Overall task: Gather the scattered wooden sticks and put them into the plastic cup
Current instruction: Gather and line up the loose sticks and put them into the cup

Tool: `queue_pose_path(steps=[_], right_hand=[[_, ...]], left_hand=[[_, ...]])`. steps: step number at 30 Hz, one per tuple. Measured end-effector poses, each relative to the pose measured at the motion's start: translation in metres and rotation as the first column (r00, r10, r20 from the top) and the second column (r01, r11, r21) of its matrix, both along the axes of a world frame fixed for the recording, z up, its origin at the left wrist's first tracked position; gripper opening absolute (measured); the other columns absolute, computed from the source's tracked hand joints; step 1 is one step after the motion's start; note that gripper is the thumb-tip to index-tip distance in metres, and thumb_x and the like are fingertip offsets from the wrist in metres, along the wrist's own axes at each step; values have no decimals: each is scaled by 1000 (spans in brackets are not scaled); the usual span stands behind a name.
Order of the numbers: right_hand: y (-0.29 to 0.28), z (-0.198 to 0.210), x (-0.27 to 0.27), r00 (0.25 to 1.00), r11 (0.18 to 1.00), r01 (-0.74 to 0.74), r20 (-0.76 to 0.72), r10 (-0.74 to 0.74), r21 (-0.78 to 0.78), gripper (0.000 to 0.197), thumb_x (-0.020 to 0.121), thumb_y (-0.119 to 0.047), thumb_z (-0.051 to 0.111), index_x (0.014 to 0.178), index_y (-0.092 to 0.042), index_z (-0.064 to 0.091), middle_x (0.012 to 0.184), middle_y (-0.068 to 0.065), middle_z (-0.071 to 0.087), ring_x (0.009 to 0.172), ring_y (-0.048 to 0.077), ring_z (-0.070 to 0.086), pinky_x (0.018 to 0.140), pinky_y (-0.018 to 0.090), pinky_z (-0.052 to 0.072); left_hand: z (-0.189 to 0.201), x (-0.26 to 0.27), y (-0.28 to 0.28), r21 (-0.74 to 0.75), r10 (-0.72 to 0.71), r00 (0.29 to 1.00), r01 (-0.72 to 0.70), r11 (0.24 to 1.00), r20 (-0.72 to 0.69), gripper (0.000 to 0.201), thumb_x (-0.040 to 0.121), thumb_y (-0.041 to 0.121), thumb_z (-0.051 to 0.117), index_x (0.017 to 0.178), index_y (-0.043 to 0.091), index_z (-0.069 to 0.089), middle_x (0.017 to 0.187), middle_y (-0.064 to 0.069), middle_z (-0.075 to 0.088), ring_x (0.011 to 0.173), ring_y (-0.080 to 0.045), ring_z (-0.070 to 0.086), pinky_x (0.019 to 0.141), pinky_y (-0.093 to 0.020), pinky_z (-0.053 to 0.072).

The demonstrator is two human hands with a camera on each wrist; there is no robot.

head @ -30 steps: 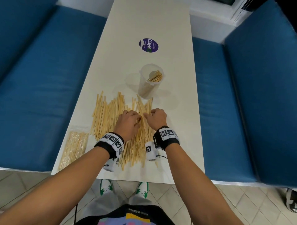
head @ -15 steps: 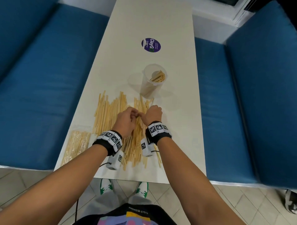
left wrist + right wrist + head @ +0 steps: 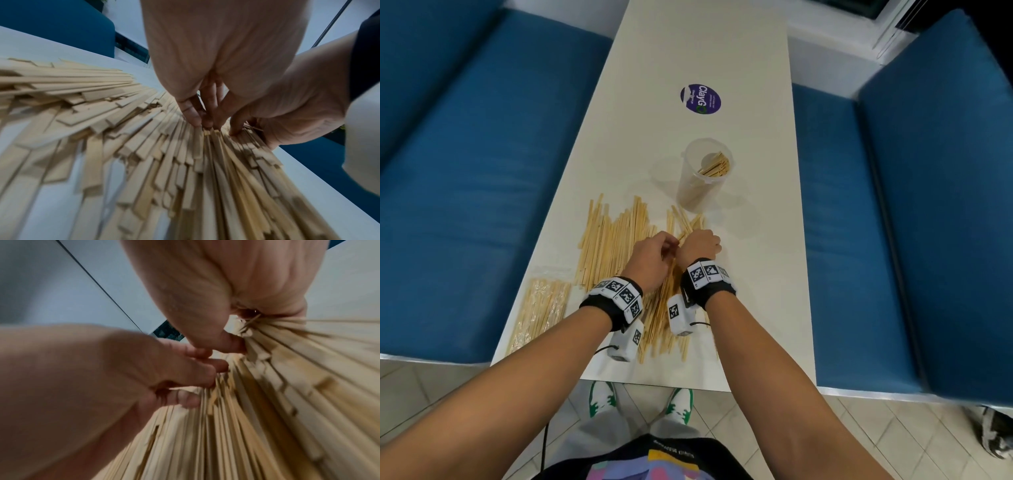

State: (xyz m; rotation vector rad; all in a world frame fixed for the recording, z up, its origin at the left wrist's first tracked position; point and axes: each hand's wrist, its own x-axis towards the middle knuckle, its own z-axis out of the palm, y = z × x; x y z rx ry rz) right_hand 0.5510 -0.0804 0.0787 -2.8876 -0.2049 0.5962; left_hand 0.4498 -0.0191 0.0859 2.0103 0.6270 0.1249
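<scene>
Many flat wooden sticks (image 3: 616, 246) lie fanned across the near half of the white table (image 3: 756, 274). Beyond them stands a clear plastic cup (image 3: 705, 174), upright, with several sticks inside. Both hands work side by side on the right part of the pile. My right hand (image 3: 700, 241) is curled round a bunch of sticks (image 3: 287, 340), seen as a fist in the right wrist view. My left hand (image 3: 669, 246) is beside it, and its fingertips (image 3: 195, 120) and thumb pinch sticks in the pile. The cup is a hand's length beyond both hands.
A sealed clear packet of sticks (image 3: 539, 311) lies at the table's near left corner. A round purple sticker (image 3: 701, 99) lies farther up the table. Blue benches (image 3: 465, 171) (image 3: 893, 240) flank the narrow table. Its near edge (image 3: 688, 385) is close behind my wrists.
Both hands have drawn together and slid slightly towards the cup. Their fingers have curled in, bunching sticks that lay spread under the hands before.
</scene>
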Motion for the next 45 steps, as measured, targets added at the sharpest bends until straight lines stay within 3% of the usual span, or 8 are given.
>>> queue_pose_path(steps=[11, 16, 21, 26, 33, 37, 40, 45], right_hand=[[-1, -9, -15, 997, 998, -55, 49, 56, -13, 30, 101, -14, 53, 127, -1, 55, 127, 15, 53, 119, 31, 48, 94, 33, 43], [2, -6, -12, 1000, 1000, -5, 21, 5, 25, 38, 100, -18, 56, 134, -1, 50, 135, 15, 50, 124, 33, 46, 99, 34, 42], [-14, 5, 2, 992, 990, 53, -117, -38, 128, 40, 100, -16, 56, 135, 2, 47, 140, 19, 48, 131, 35, 45, 110, 39, 41], [-45, 23, 27, 959, 930, 214, -243, -143, 297, 34, 99, -13, 55, 125, 10, 55, 129, 24, 60, 119, 40, 59, 80, 32, 46], [-64, 16, 39, 920, 847, 331, -341, -192, 415, 37, 97, -9, 55, 129, 8, 51, 122, 24, 61, 102, 31, 60, 78, 36, 47], [-70, 12, 39, 901, 810, 364, -393, -181, 459, 21, 95, -7, 49, 114, 0, 52, 92, 10, 52, 80, 24, 50, 67, 32, 42], [-74, 14, 39, 852, 711, 471, -477, -215, 521, 7, 94, -2, 51, 101, -1, 50, 79, 10, 49, 70, 22, 48, 60, 31, 38], [-78, 18, 44, 727, 440, 672, -643, -240, 596, 16, 99, 4, 51, 111, 1, 60, 76, 13, 57, 70, 24, 59, 67, 38, 49]], left_hand=[[6, 0, -1, -89, -6, 999, 2, 996, -38, 41, 89, -13, 55, 121, 8, 67, 111, -2, 69, 105, -15, 64, 92, -24, 52], [5, 0, 1, -72, 5, 999, -7, 997, -32, 36, 91, -10, 57, 120, 9, 67, 112, -4, 71, 101, -16, 66, 94, -29, 56], [3, 0, 2, -27, 30, 999, -29, 999, 25, 23, 97, -1, 57, 114, 11, 67, 105, -1, 71, 94, -11, 66, 88, -22, 55], [6, 0, -7, 2, 28, 998, -28, 1000, 60, 18, 98, 10, 62, 114, 13, 68, 104, 3, 69, 93, -9, 65, 78, -13, 49], [10, 15, -28, 25, 18, 999, -18, 1000, 29, 26, 98, 22, 65, 122, 12, 66, 109, -2, 66, 84, -7, 62, 75, -17, 50], [16, 31, -31, -60, 79, 991, -86, 995, -110, 32, 98, 32, 65, 123, 11, 63, 102, 1, 67, 85, -8, 59, 65, -10, 39], [18, 37, -33, -74, -22, 988, 10, 997, -155, 34, 95, 35, 69, 120, 12, 68, 101, 0, 71, 90, -11, 64, 70, -13, 43], [22, 37, -46, -141, -199, 957, 171, 975, -213, 43, 91, 43, 72, 122, 13, 68, 109, 2, 67, 104, -17, 65, 89, -28, 50]])
